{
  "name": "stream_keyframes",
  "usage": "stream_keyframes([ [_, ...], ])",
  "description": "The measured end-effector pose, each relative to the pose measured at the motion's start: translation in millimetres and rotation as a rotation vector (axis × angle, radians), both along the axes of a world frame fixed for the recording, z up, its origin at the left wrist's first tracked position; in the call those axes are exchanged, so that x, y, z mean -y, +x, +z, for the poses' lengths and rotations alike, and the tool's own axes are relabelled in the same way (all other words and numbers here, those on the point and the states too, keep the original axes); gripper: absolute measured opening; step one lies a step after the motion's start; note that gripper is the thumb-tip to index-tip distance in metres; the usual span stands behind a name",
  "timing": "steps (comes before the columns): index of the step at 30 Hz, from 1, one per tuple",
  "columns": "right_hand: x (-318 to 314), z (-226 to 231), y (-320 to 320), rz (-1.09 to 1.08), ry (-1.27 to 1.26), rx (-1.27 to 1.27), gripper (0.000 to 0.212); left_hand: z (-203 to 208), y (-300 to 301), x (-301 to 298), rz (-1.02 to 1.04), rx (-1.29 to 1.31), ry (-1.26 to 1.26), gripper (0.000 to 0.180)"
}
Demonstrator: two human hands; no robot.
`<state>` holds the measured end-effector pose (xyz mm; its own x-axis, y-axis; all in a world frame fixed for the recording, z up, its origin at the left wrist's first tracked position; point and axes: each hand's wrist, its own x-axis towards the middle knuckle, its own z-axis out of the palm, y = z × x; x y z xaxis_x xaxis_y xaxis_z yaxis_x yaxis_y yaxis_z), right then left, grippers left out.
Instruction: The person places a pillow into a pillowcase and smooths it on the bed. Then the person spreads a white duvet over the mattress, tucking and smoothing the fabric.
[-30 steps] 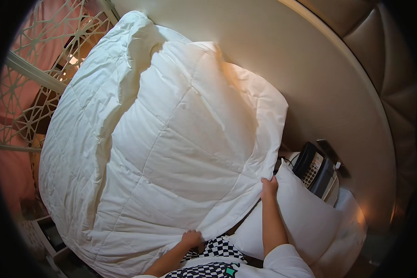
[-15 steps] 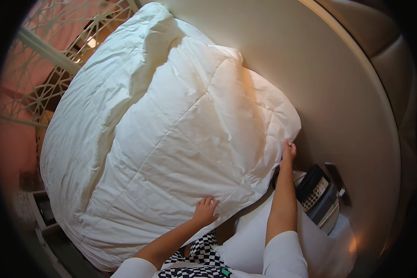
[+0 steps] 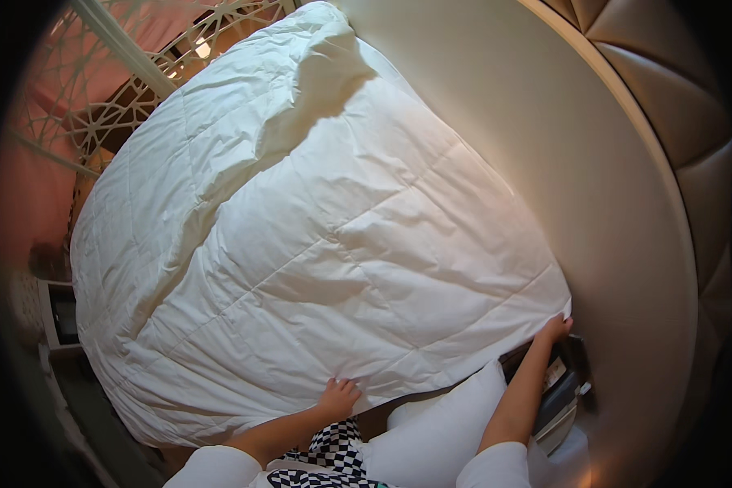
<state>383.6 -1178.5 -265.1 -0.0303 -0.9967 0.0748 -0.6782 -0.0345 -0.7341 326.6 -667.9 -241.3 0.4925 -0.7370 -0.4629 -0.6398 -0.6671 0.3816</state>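
A large white quilted duvet (image 3: pixel 366 268) lies spread over the bed, with a deep fold running down its left half. At its right corner, my right hand (image 3: pixel 556 327) is closed on the edge, the arm stretched out beside the wall. Close to the near edge, my left hand (image 3: pixel 339 398) rests on top of the fabric with its fingers a little apart. A white pillow (image 3: pixel 443 431) lies between my arms, partly beneath the duvet's near edge and partly hidden by my right forearm.
A dark telephone (image 3: pixel 555 386) stands right of my right forearm, against the smooth beige wall panel (image 3: pixel 610 203). Padded brown panels (image 3: pixel 651 81) curve along the far right. A white lattice screen (image 3: pixel 130 49) stands at the back left, and a dark open compartment (image 3: pixel 63 313) lies left of the bed.
My right hand has pulled the duvet's corner toward me and to the right, flattening its bunched right side. My left hand has shifted slightly left and nearer.
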Motion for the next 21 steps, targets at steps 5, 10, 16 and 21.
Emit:
stream_keyframes([
  [5, -99.0, 52.5, 40.9, 0.494, -0.497, -0.448, 0.049, -4.6, -13.9, -31.8, 0.08, -0.014, -0.057, 0.029],
  [10, -264.6, 10.8, 58.0, 1.211, -0.356, -0.225, 0.055, 13.2, -34.6, -64.8, 0.271, -0.086, 0.141, 0.029],
  [16, -419.0, 14.6, -7.3, 1.787, -0.231, -0.889, 0.066, 11.3, -71.8, -137.8, 0.675, -0.334, 0.529, 0.039],
  [21, -452.8, 16.6, -63.2, 1.963, -0.14, -1.064, 0.058, -3.2, -118.5, -207.7, 0.747, -0.353, 0.486, 0.042],
])
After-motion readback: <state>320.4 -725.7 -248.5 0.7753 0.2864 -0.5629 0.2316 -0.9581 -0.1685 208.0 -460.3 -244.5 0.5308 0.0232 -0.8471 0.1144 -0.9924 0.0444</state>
